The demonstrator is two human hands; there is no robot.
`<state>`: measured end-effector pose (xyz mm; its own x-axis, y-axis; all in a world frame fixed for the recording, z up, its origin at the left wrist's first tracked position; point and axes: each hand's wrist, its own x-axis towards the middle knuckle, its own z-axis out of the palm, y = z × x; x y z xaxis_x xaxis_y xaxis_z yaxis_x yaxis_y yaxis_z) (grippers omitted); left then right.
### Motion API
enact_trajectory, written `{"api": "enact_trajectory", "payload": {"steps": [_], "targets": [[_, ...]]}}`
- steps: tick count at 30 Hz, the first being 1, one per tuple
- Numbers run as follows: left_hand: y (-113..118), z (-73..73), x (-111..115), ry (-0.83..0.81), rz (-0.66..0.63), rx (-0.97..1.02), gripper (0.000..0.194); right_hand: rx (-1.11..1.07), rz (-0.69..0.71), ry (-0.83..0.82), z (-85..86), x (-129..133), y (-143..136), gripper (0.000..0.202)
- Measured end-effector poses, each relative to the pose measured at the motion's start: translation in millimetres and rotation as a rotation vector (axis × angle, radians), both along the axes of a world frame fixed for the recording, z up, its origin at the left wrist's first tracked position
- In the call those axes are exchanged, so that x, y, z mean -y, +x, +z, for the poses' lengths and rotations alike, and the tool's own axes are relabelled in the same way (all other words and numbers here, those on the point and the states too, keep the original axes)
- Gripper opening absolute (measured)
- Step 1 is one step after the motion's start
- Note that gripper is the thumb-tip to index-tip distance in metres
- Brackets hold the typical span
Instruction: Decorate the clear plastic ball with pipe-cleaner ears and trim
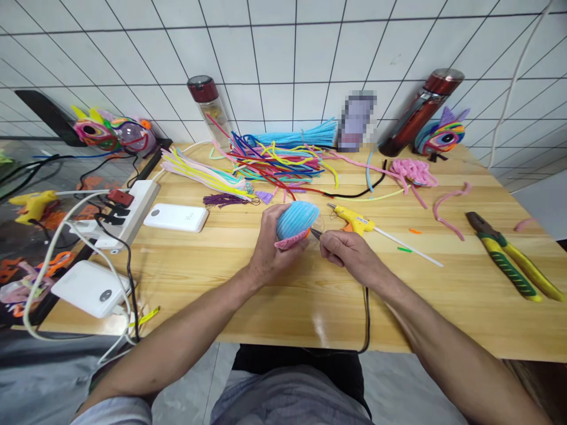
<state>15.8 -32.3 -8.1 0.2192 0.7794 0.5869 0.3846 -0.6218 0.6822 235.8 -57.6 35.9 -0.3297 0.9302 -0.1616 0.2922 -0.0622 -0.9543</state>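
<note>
My left hand (268, 245) is wrapped round a rounded blue pipe-cleaner craft piece (297, 217) with a pink lower edge and a bit of orange at its right side. In my right hand (343, 247) is a slim, dark, pointed tool (316, 234), gripped between thumb and fingers. Its tip meets or nearly meets the craft piece's right edge; the rest is hidden in the fist, so I cannot tell its exact kind. Just behind that hand lies a yellow hot glue gun (354, 219) with a white glue stick (407, 247) in its rear.
Pipe cleaners (279, 159) in many colours lie along the back, beside a pink coil (414, 172). Pliers (505, 254) rest at right. A red thermos (420, 112) and a glass bottle (212, 109) stand behind. Power banks (176, 218) and a cabled power strip (128, 215) occupy the left.
</note>
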Motion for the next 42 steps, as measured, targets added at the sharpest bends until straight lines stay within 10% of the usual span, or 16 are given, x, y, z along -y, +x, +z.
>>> {"api": "enact_trajectory", "payload": {"steps": [22,42], "targets": [[-4.2,-3.3,-6.9,-0.092,-0.068,-0.07,0.095,-0.009,-0.037,-0.033,-2.0,-7.4,0.7,0.058],[-9.7,4.3,-14.5,-0.232,-0.183,-0.051,0.08,-0.09,-0.1,-0.074,-10.3,-8.6,-0.6,0.054]]}}
